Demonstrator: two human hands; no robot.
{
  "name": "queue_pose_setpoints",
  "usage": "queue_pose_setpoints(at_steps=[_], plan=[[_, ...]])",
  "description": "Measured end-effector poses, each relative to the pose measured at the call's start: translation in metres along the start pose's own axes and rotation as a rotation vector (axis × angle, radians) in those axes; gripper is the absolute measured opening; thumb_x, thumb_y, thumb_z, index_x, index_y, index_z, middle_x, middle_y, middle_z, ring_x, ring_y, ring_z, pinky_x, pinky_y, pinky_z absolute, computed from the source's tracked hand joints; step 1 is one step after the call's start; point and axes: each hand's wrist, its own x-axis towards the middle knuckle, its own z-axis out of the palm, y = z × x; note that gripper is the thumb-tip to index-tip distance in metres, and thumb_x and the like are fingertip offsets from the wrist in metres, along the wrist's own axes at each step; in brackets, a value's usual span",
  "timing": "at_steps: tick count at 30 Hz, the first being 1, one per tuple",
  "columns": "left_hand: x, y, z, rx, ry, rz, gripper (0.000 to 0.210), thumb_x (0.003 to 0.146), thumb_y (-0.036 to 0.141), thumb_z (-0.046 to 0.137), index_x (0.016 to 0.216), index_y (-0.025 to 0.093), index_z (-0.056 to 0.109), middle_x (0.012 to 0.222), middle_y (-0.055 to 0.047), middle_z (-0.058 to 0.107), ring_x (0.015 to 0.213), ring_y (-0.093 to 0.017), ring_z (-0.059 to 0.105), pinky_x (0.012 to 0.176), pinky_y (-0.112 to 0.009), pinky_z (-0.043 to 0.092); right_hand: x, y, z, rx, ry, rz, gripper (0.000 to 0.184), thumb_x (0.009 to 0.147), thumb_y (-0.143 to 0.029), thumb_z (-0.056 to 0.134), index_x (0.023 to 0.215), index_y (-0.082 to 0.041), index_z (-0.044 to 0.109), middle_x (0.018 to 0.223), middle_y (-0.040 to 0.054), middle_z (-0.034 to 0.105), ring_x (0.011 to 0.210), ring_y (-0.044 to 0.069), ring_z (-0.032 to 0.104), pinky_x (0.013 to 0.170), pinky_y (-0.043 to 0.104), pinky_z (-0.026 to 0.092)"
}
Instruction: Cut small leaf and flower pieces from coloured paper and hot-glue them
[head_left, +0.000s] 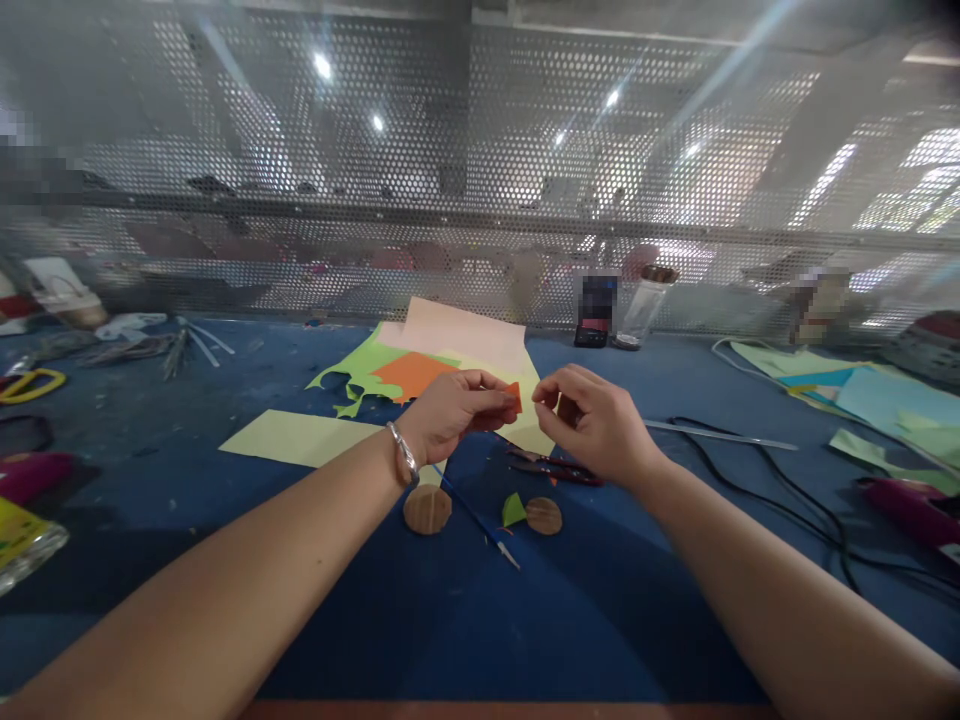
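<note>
Forearms (232, 560) angle inward from near left and right, hands almost meeting. Left hand (465, 405) pinches small orange paper piece (515, 396) over blue tabletop (420, 640), centre; right hand (600, 415) curled just right of it, can't tell if gripping anything. Two wooden discs (427, 511) lie nearer; perforated metal screen (450, 130) stands far.

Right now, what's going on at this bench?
A person's left hand pinches a small orange piece. The right hand is raised close by, fingers curled; whether it holds anything is unclear. Scissors lie by the right hand. Nearer the person, two wooden discs lie on the blue table, with a green scrap beside the right one. Coloured paper lies behind the hands.
</note>
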Motion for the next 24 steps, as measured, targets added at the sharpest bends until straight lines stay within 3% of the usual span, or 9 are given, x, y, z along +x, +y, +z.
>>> queue_pose_setpoints(at_steps=[4,10,19,24], plan=[[-0.002,0.002,0.003,-0.095,-0.018,-0.052,0.006,0.083,0.012,0.076,0.084,0.010,0.070,0.077,-0.003,0.072,0.071,-0.010,0.066,0.072,-0.021,0.052,-0.003,-0.001,0.002,-0.017,-0.026,-0.068,0.016,0.089,-0.019,0.063,0.105,-0.019,0.066,0.092,0.0023,0.061,0.059,0.009,0.053,0.059,0.026,0.044],[0.000,-0.003,0.004,-0.122,-0.057,-0.031,0.003,0.085,0.010,0.072,0.081,0.010,0.071,0.078,-0.004,0.073,0.069,-0.011,0.069,0.074,-0.023,0.055,-0.002,-0.003,0.001,0.009,-0.021,-0.122,0.009,0.093,-0.017,0.059,0.095,-0.018,0.068,0.085,0.0032,0.061,0.065,0.012,0.055,0.059,0.026,0.044],[-0.004,-0.008,0.014,0.055,-0.090,0.178,0.011,0.081,0.022,0.077,0.086,0.012,0.073,0.076,-0.004,0.075,0.071,-0.014,0.073,0.073,-0.027,0.059,0.001,0.000,0.004,0.168,0.049,0.181,0.004,0.086,-0.022,0.063,0.086,-0.018,0.065,0.072,-0.0005,0.062,0.055,0.010,0.050,0.052,0.025,0.040],[-0.001,-0.013,0.011,0.174,-0.064,0.285,0.016,0.078,0.020,0.081,0.091,0.013,0.074,0.076,-0.004,0.075,0.072,-0.014,0.074,0.074,-0.027,0.060,0.003,-0.001,0.003,0.192,0.053,0.218,0.007,0.084,-0.025,0.064,0.082,-0.018,0.064,0.069,-0.0014,0.061,0.053,0.010,0.049,0.051,0.025,0.039]])
